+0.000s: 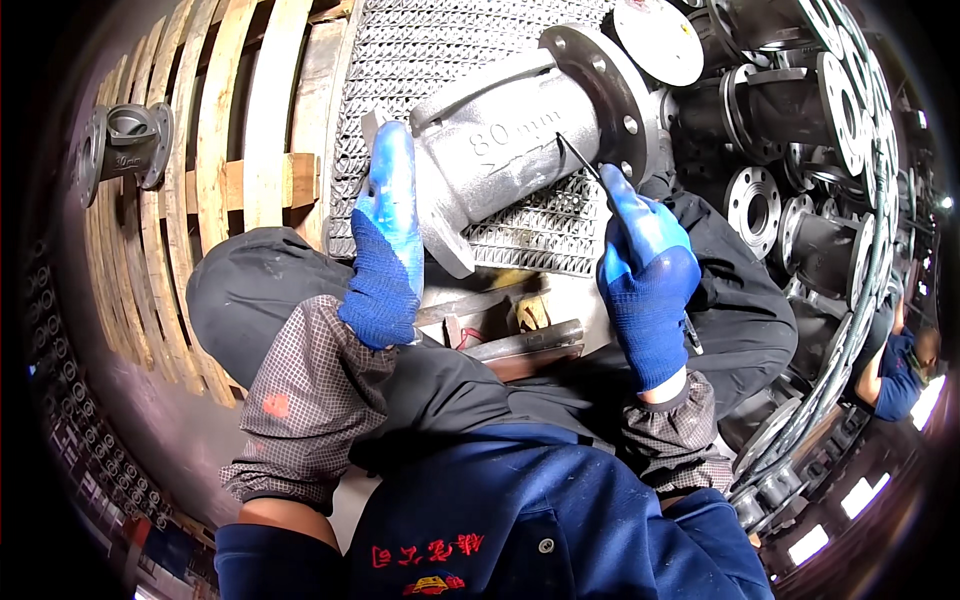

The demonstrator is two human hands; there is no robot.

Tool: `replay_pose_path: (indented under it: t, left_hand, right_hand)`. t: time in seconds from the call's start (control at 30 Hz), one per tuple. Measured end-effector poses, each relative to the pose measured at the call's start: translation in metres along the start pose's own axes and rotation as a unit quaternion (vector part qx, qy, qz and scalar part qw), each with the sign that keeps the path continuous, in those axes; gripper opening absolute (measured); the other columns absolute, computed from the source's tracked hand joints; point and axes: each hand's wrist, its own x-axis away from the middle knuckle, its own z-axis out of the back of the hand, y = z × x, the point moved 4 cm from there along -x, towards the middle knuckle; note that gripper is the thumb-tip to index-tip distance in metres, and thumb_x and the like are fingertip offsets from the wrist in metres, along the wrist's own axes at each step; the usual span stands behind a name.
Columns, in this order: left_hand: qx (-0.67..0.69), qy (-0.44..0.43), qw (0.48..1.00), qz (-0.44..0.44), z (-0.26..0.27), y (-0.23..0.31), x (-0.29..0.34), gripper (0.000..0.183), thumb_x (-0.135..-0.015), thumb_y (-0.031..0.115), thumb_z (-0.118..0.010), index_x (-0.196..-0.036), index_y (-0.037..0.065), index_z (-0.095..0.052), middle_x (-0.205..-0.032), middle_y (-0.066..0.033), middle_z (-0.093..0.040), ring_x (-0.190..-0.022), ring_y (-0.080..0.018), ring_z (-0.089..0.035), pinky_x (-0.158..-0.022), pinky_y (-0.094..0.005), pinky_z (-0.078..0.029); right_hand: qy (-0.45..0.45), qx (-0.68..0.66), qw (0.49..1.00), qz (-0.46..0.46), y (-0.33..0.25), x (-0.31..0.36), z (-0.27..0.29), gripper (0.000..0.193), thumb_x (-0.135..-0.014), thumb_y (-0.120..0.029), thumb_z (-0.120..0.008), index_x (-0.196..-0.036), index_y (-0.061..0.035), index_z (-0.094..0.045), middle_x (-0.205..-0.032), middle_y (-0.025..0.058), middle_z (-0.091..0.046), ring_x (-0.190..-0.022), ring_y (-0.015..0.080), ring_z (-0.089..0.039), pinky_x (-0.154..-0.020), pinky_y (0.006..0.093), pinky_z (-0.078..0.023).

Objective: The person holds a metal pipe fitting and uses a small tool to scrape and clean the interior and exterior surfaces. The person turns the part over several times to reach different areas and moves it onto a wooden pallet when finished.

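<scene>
Grey cast-metal flanged pipe on silver metal grating, far centre: likely heavy, stiff, best held by both flanges. Blue-gloved left hand at left flange, grip unclear; blue-gloved right hand curled round thin dark rod.

Grey flanged casting between blue-gloved hands, thin dark tool in the right

Left hand upright, fingers straight, right hand curled, index finger extended, forearms angled forward
</scene>
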Motion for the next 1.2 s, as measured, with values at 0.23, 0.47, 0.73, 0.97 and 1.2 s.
replay_pose_path:
  t: [0.23, 0.47, 0.73, 0.97, 1.2]
  left_hand:
    - [0.004, 0.011, 1.0, -0.003, 0.003, 0.0, -0.003, 0.047, -0.1, 0.028, -0.033, -0.137, -0.001, -0.033, -0.132, -0.0108, -0.046, -0.12, -0.0189, -0.046, -0.1, -0.0292, -0.038]
    - [-0.002, 0.015, 1.0, -0.001, 0.002, -0.001, -0.008, 0.047, -0.1, 0.028, -0.033, -0.138, -0.001, -0.032, -0.133, -0.0104, -0.045, -0.121, -0.0188, -0.046, -0.1, -0.0291, -0.037]
    - [0.162, -0.01, 0.986, 0.028, 0.032, -0.038, -0.01, 0.059, -0.097, 0.044, -0.035, -0.142, 0.006, -0.026, -0.141, -0.0079, -0.037, -0.127, -0.0197, -0.04, -0.105, -0.0308, -0.034]
    - [0.051, 0.03, 0.998, 0.015, -0.005, 0.006, 0.007, 0.053, -0.099, 0.033, -0.036, -0.14, 0.0, -0.031, -0.139, -0.0124, -0.039, -0.127, -0.0209, -0.039, -0.108, -0.0328, -0.028]
    - [-0.025, -0.006, 1.0, -0.002, -0.01, 0.013, 0.008, 0.05, -0.098, 0.03, -0.037, -0.138, 0.0, -0.033, -0.136, -0.0119, -0.041, -0.123, -0.0199, -0.041, -0.104, -0.0315, -0.032]
  right_hand:
    - [-0.033, 0.038, 0.999, -0.001, -0.01, 0.0, -0.001, 0.05, -0.07, 0.008, -0.056, -0.117, -0.0107, -0.062, -0.089, 0.0153, -0.064, -0.077, 0.03, -0.062, -0.075, 0.0351, -0.049]
    - [-0.018, -0.008, 1.0, -0.016, -0.005, -0.003, 0.003, 0.047, -0.073, 0.007, -0.057, -0.118, -0.0081, -0.061, -0.084, 0.0166, -0.061, -0.071, 0.0308, -0.059, -0.069, 0.0345, -0.048]
    - [0.001, -0.02, 1.0, 0.008, -0.006, -0.002, 0.005, 0.05, -0.073, 0.007, -0.058, -0.119, -0.0103, -0.06, -0.076, 0.0139, -0.058, -0.065, 0.0272, -0.057, -0.062, 0.0335, -0.046]
    - [-0.007, 0.072, 0.997, 0.021, -0.009, -0.003, 0.001, 0.052, -0.072, 0.005, -0.058, -0.12, -0.0135, -0.06, -0.083, 0.0133, -0.062, -0.07, 0.0289, -0.06, -0.065, 0.0352, -0.048]
    - [-0.062, 0.101, 0.993, -0.007, -0.017, -0.005, 0.002, 0.051, -0.071, 0.003, -0.059, -0.119, -0.0158, -0.061, -0.094, 0.0127, -0.065, -0.08, 0.029, -0.061, -0.07, 0.0358, -0.049]
